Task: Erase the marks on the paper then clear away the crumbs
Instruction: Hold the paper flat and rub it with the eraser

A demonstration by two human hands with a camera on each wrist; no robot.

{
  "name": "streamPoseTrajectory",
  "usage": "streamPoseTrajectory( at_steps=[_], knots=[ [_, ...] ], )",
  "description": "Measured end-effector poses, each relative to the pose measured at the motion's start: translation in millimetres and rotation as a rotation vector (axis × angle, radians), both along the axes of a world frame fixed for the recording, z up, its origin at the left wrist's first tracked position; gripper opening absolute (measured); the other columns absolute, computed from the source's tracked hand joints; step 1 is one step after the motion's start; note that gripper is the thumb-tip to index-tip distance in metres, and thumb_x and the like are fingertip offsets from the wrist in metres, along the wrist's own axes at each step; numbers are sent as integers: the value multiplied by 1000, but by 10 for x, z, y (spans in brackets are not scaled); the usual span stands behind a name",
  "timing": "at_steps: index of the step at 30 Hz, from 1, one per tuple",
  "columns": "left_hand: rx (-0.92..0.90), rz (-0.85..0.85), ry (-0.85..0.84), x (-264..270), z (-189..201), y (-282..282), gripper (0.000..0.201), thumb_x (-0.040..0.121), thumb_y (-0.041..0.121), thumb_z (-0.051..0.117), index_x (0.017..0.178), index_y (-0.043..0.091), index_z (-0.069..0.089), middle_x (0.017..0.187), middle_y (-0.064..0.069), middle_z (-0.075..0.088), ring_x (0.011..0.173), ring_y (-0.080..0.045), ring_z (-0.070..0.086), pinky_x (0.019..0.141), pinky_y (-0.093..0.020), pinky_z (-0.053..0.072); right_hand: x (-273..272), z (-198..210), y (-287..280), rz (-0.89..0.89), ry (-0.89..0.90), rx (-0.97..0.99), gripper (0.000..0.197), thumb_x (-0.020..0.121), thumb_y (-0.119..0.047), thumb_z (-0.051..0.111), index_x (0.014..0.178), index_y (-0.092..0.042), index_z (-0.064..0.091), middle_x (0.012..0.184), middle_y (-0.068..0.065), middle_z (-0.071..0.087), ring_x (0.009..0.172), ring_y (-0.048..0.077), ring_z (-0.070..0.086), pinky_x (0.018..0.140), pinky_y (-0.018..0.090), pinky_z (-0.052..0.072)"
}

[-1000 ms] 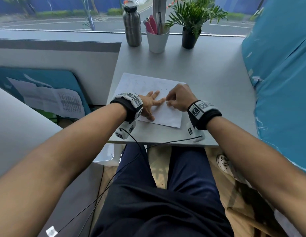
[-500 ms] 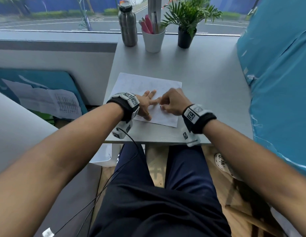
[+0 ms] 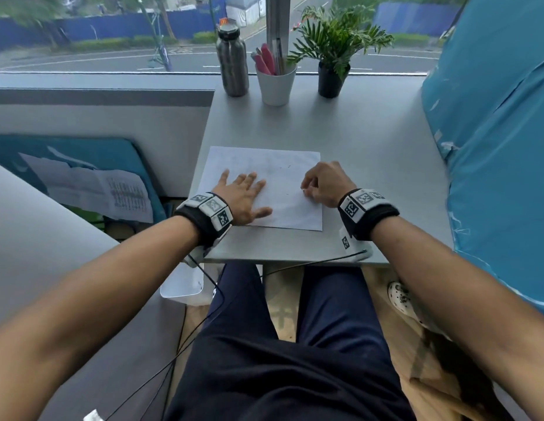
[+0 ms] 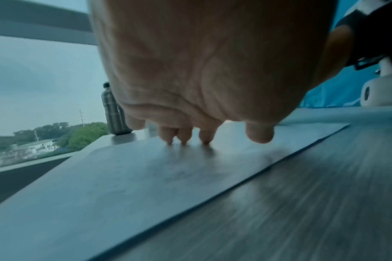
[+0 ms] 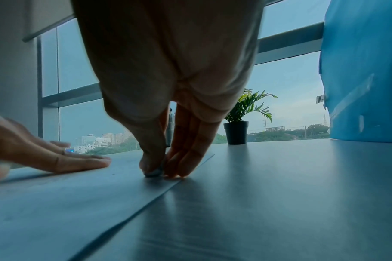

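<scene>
A white sheet of paper with faint pencil marks lies on the grey desk. My left hand lies flat on the paper's left part, fingers spread and straight. In the left wrist view the fingertips press on the paper. My right hand is curled at the paper's right edge. In the right wrist view it pinches a small grey eraser between thumb and fingers, its tip down on the paper. A few dark specks lie on the sheet.
At the desk's far edge stand a steel bottle, a white cup of pens and a potted plant. A blue padded panel borders the desk on the right. A grey partition stands to the left.
The hands were touching near the paper's middle. Now the left hand has slid left and spread flat, and the right hand has moved to the paper's right edge.
</scene>
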State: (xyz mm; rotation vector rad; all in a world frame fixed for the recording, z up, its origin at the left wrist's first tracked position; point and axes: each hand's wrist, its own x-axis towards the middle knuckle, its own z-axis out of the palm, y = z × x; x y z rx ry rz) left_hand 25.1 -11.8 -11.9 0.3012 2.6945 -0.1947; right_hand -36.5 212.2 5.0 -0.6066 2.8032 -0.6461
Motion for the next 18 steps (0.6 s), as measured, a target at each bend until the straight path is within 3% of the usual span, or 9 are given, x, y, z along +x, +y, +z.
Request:
streamPoseTrajectory(
  at_steps=[3, 6, 8, 12, 15, 16, 18],
  knots=[
    [120, -94, 93, 127, 63, 211, 82, 97, 64, 20, 156, 10, 5, 164, -9, -1, 151, -20, -3, 121, -47, -7, -8, 18, -2, 2, 6, -8, 10, 79, -8, 72, 86, -13, 79, 78, 4, 69, 70, 12, 57, 75, 21, 51],
    [299, -371, -44, 326, 34, 493, 74, 99, 59, 20, 157, 19, -3, 163, -1, -10, 150, -15, -10, 120, -39, -10, 2, 47, 5, 9, 3, -12, 12, 79, -7, 71, 88, -10, 79, 81, 9, 73, 71, 11, 55, 72, 18, 45],
    [331, -441, -113, 420, -63, 574, 73, 98, 60, 20, 156, 24, -4, 162, 4, -13, 149, -13, -13, 119, -40, -10, 9, 64, 7, 18, -2, -14, 14, 79, -5, 70, 90, -9, 79, 83, 10, 74, 69, 11, 54, 71, 16, 42],
    [290, -295, -123, 370, -151, 430, 74, 95, 66, 17, 156, 30, -8, 160, 8, -19, 148, -14, -17, 119, -45, -10, 24, 50, 6, 5, -4, -21, 15, 80, -6, 70, 91, -10, 79, 83, 9, 73, 69, 11, 54, 70, 16, 41],
    [132, -64, -66, 240, -100, 260, 88, 89, 75, 11, 156, 21, -9, 161, 2, -19, 150, -18, -14, 120, -45, -10, 41, 38, 5, -10, -10, -31, 14, 79, -5, 71, 90, -10, 79, 82, 9, 74, 67, 12, 55, 69, 15, 42],
    [104, -61, -32, 236, -85, 252, 92, 88, 77, 10, 156, 17, -8, 161, -1, -18, 150, -19, -13, 120, -44, -11, 47, 39, 2, -6, -4, -30, 14, 79, -5, 71, 90, -10, 79, 82, 10, 74, 67, 11, 55, 69, 15, 42],
    [162, -228, -21, 309, -62, 344, 91, 88, 75, 11, 156, 17, -7, 162, -4, -15, 149, -18, -14, 121, -42, -10, 58, 49, 2, -1, 6, -32, 15, 80, -5, 71, 91, -9, 79, 84, 10, 75, 69, 11, 55, 71, 15, 42]
  ],
)
